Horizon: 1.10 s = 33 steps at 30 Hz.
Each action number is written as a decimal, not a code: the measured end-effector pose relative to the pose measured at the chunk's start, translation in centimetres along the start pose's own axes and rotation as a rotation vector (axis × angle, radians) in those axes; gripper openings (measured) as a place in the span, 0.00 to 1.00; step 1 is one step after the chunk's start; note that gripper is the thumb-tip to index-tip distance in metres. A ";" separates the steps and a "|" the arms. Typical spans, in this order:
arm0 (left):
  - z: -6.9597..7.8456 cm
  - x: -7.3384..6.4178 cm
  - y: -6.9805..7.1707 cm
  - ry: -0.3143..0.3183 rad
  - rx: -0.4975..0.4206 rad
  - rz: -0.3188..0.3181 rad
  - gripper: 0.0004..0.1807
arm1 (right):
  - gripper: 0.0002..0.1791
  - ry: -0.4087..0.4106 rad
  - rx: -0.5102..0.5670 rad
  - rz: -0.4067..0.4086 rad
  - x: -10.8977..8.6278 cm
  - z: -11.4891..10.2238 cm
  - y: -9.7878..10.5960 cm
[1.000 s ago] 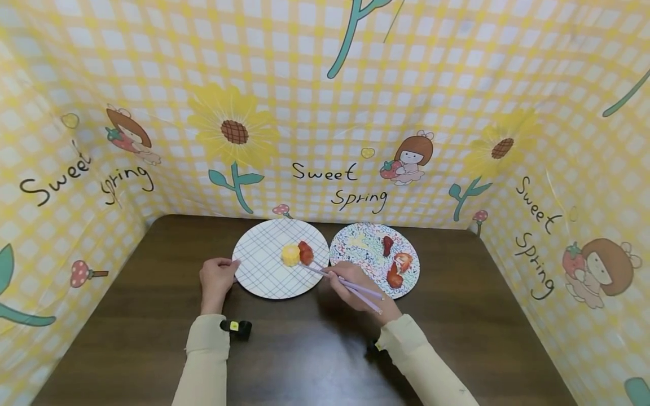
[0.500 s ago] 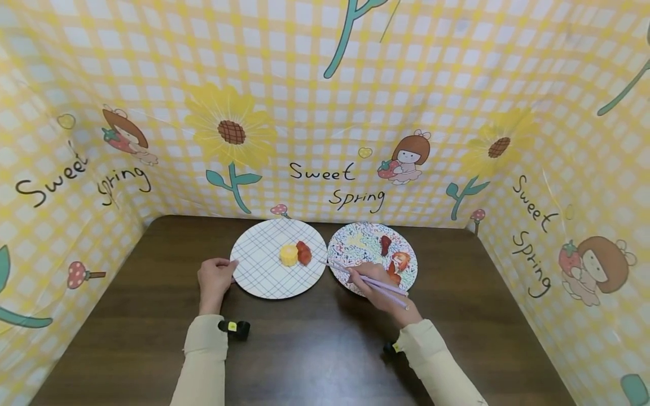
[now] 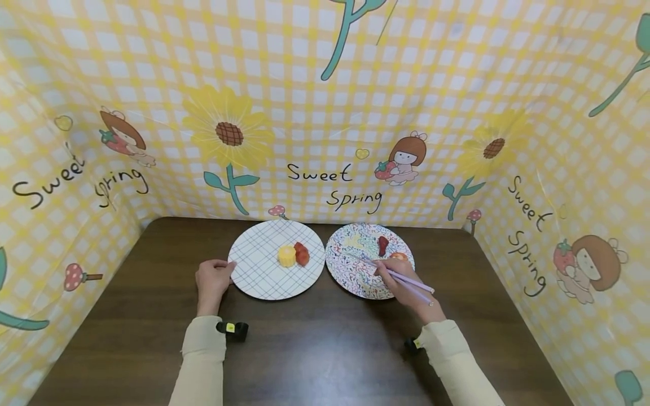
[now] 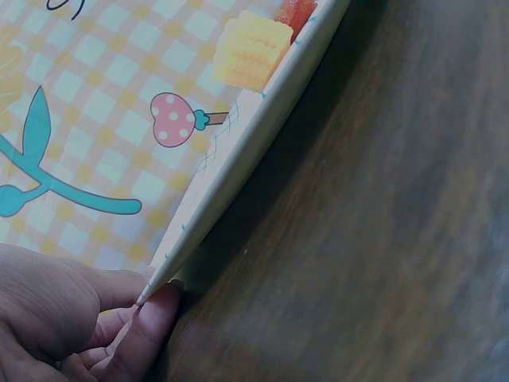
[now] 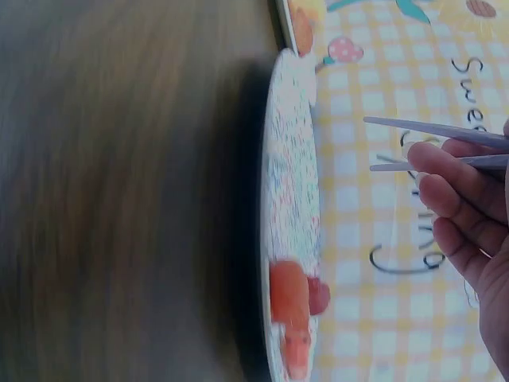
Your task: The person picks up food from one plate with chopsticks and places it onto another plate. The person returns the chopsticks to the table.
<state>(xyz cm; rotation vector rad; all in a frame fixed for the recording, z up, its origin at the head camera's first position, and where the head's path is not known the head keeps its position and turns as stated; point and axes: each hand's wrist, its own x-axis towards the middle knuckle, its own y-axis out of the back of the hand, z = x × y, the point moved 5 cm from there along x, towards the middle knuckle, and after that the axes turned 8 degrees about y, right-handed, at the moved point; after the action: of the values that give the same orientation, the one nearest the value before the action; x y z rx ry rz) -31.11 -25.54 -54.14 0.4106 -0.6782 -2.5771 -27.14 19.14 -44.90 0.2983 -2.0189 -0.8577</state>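
Observation:
My left hand (image 3: 217,276) pinches the near-left rim of a white checked plate (image 3: 259,276); thumb and fingers (image 4: 147,306) clamp the rim (image 4: 238,163). On that plate lie a yellow corn piece (image 3: 286,255) and a red fruit piece (image 3: 302,255) side by side. My right hand (image 3: 402,274) holds a pair of purple chopsticks (image 3: 413,283) over a multicoloured speckled plate (image 3: 355,270). The chopstick tips (image 5: 398,145) stand apart with nothing between them. A dark red piece (image 3: 383,245) lies on this plate, and an orange-red piece (image 3: 399,256) shows partly behind my right hand.
The two plates sit almost touching at the back of a dark wooden table (image 3: 315,349). A yellow checked printed backdrop (image 3: 325,113) walls in the table at the back, left and right. Black wrist cameras (image 3: 233,329) sit on both sleeves.
My right hand has moved with the chopsticks from the checked plate to the speckled plate, leaving the red piece beside the corn. The left hand has stayed on the rim.

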 end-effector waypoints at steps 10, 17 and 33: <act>0.1 0.3 0.3 -0.029 -0.003 0.014 0.19 | 0.18 -0.267 -0.062 0.090 -1.1 3.8 1.5; -0.2 0.3 0.2 -0.007 0.010 0.008 0.19 | 0.23 -0.463 -0.080 0.109 -1.3 6.3 2.0; -0.1 0.2 0.1 0.000 -0.015 -0.013 0.19 | 0.32 -0.699 0.165 0.015 -2.0 11.4 2.1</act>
<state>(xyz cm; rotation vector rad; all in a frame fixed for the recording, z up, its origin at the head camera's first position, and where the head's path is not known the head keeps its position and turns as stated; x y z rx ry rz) -31.21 -25.76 -54.25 0.4114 -0.6573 -2.5927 -35.04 26.87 -48.90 0.0703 -2.7425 -0.8601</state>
